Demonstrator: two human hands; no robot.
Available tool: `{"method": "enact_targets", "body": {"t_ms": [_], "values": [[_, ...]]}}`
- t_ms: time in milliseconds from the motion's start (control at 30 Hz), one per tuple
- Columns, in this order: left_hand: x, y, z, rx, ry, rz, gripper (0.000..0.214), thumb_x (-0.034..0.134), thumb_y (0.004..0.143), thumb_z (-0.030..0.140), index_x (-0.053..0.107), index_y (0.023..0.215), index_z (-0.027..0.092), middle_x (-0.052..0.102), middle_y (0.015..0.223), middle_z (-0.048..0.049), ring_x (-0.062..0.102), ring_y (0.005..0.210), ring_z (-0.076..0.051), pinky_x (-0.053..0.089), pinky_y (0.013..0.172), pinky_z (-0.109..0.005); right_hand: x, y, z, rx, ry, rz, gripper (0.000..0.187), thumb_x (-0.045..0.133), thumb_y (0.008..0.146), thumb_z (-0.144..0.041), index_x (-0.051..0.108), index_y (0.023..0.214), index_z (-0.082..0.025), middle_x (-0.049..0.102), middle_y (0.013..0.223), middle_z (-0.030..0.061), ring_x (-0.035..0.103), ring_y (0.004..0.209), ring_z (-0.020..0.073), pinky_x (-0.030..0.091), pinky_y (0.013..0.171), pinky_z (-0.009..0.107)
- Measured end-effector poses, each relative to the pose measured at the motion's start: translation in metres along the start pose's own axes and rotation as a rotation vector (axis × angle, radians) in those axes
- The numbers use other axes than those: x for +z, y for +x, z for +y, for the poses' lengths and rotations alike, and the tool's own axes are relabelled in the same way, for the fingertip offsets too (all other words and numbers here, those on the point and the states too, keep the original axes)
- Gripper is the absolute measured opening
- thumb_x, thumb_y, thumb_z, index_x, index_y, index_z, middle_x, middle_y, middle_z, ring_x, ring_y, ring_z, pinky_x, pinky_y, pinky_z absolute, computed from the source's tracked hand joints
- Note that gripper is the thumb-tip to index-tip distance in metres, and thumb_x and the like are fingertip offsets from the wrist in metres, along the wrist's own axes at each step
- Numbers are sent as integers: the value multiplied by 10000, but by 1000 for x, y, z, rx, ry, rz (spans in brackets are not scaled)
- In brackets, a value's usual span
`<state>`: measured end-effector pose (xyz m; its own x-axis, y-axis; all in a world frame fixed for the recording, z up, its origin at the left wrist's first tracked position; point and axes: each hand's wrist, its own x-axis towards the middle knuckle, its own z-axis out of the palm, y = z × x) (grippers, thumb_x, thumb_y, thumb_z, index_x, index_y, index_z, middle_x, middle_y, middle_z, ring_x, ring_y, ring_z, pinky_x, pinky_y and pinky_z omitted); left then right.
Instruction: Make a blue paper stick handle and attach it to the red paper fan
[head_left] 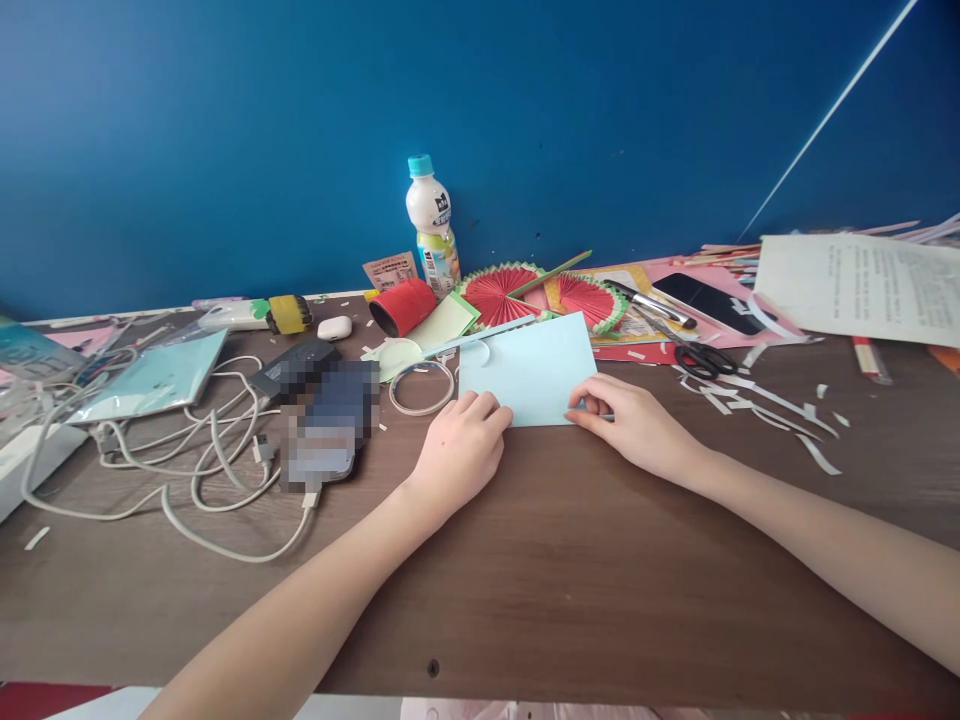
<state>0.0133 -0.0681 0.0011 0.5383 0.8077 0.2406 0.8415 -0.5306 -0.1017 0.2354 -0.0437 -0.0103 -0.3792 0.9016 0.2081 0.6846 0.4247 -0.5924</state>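
Note:
A sheet of light blue paper lies in front of me on the brown table. My left hand is closed at its near left corner, fingers curled down onto the edge; the thumb is hidden. At the near right corner, my right hand pinches the paper between thumb and fingers. A narrow blue paper strip lies across the sheet's far left side, with a small curled white strip near it. Just left of the paper is a roll of clear tape.
Behind the paper stand a drink bottle and red-and-green folded paper fans. To the right lie black scissors, a utility knife and paper scraps. A phone, power bank and tangled white cables occupy the left.

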Motion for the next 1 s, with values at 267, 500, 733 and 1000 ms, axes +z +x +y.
{"method": "enact_targets", "body": {"t_ms": [267, 500, 733, 1000], "values": [[2, -1, -2, 37, 66, 42, 208, 391, 862, 139, 558, 748, 189, 541, 787, -42, 468, 735, -169, 364, 622, -298, 2, 2, 3, -2, 8, 19, 96, 540, 802, -303, 526, 762, -217, 488, 766, 7, 476, 659, 138, 405, 615, 268], [4, 0, -8, 114, 120, 49, 198, 391, 853, 92, 543, 764, 183, 541, 744, -24, 467, 674, -153, 372, 616, -280, 4, 0, 0, -41, -9, 14, 87, 508, 826, -268, 494, 759, -214, 507, 847, 31, 494, 776, 172, 413, 709, 313], [1, 2, -9, 106, 122, -2, 229, 374, 836, 59, 546, 775, 198, 547, 757, -22, 481, 685, -147, 368, 588, -275, 6, 3, 8, -14, -148, 71, 146, 544, 795, -344, 475, 747, -225, 466, 809, 33, 452, 810, 216, 390, 736, 378], [-8, -6, 12, 132, 167, -38, 424, 363, 814, 54, 481, 1184, 223, 561, 823, -39, 501, 661, -165, 386, 568, -306, 7, 4, 10, 15, -164, 64, 143, 562, 789, -343, 497, 744, -223, 470, 821, 33, 450, 840, 219, 381, 765, 391]]}}
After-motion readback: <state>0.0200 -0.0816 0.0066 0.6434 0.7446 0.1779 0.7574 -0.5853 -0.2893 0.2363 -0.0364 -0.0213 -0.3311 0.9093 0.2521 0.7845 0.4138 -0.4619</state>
